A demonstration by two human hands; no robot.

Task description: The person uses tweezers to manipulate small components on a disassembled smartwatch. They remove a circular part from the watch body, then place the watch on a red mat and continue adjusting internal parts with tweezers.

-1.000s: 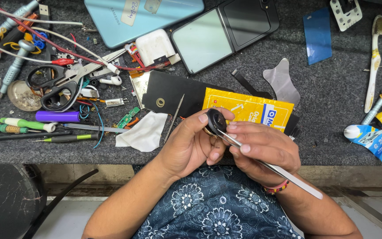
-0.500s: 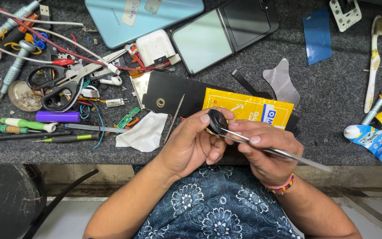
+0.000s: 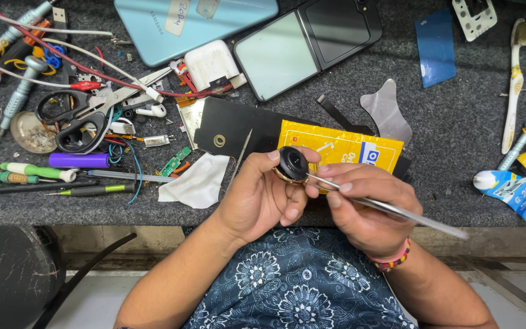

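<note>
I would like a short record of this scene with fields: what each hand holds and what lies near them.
left hand: holds a small round black part with a gold rim
right hand: holds thin metal tweezers, tips at the round part
behind hands: yellow flat packet on dark grey mat
left of hands: white cloth, black-handled scissors

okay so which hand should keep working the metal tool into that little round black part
Probably the right hand: it already holds the thin metal tool, whose tip meets the round black part. The left hand is pinching that part in its fingers, so it is better placed for steadying it.
</note>
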